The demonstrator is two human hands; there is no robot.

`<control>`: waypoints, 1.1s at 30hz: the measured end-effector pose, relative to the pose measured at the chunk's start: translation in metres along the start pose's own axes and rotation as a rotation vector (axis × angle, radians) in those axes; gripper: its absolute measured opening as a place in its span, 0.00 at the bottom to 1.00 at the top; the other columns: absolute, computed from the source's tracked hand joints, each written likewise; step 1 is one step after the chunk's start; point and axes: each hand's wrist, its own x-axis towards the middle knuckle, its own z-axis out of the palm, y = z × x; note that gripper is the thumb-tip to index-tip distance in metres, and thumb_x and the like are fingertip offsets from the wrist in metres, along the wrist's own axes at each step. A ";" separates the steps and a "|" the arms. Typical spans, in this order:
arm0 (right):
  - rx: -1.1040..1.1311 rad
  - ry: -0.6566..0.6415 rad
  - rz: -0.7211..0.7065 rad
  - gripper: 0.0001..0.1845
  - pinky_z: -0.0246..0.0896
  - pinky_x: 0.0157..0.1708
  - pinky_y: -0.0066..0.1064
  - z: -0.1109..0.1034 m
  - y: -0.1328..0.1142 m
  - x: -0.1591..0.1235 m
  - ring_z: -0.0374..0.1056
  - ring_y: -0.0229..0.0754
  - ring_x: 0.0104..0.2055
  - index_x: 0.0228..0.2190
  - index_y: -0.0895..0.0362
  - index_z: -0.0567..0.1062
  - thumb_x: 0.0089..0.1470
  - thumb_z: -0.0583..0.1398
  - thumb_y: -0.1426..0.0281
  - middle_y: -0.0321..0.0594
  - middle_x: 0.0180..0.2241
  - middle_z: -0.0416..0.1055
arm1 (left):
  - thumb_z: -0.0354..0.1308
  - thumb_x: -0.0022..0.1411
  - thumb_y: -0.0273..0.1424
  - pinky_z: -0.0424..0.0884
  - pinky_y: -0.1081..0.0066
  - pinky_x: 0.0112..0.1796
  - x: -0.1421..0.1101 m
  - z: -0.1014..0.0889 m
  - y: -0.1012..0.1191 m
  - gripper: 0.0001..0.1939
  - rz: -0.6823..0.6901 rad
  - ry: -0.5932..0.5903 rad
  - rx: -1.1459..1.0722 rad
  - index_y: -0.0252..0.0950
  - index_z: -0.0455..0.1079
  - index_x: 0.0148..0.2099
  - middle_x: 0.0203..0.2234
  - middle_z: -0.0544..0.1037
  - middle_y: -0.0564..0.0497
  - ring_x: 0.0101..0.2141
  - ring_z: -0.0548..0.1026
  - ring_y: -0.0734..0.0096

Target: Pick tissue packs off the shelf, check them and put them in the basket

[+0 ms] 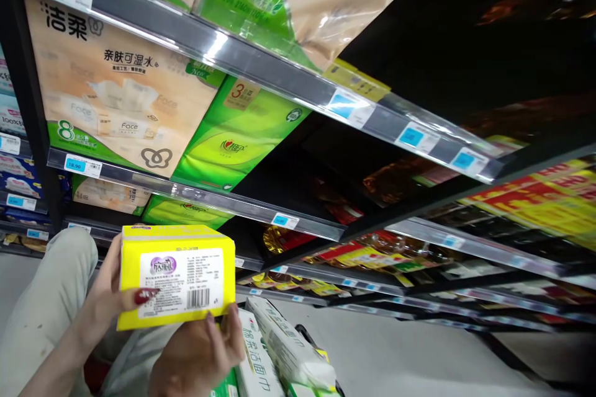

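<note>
A yellow boxy pack [177, 316] with a white label, a purple logo and a barcode is held up in front of the lower shelves. My left hand [105, 288] grips its left side, the thumb with a dark red nail lying across the label. Around the lower right edge curl the fingers of my right hand [205, 347]. The pack's contents and its far side are hidden. Beneath my right hand are white packs of face towels [256, 353] and a bit of green packaging [227, 384].
Shelves ahead hold a beige tissue pack [125, 87] and a green tissue pack [242, 136], with price tags along the shelf edge [223, 201]. Bottles of golden liquid [279, 239] stand further right. My bent knee [69, 260] is at left, above grey floor [395, 353].
</note>
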 end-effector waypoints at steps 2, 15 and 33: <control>0.075 0.068 0.092 0.22 0.54 0.67 0.52 0.003 -0.005 0.014 0.53 0.56 0.70 0.52 0.40 0.74 0.59 0.62 0.49 0.38 0.63 0.61 | 0.78 0.41 0.35 0.81 0.68 0.38 0.002 -0.007 0.006 0.58 -0.084 0.027 -0.068 0.41 0.55 0.72 0.51 0.82 0.42 0.51 0.81 0.42; 0.480 -0.294 1.020 0.47 0.69 0.54 0.52 -0.018 -0.009 0.044 0.70 0.65 0.60 0.62 0.52 0.71 0.44 0.70 0.46 0.50 0.55 0.78 | 0.74 0.41 0.28 0.76 0.73 0.28 0.019 -0.032 -0.001 0.49 -0.193 0.026 -0.057 0.35 0.64 0.68 0.41 0.87 0.44 0.37 0.85 0.51; 0.366 -0.310 1.026 0.49 0.72 0.52 0.50 -0.027 -0.015 0.052 0.75 0.62 0.53 0.60 0.50 0.71 0.37 0.75 0.53 0.46 0.47 0.81 | 0.75 0.47 0.33 0.80 0.65 0.40 0.025 -0.048 -0.002 0.52 -0.161 -0.242 0.024 0.40 0.59 0.71 0.52 0.82 0.40 0.49 0.82 0.42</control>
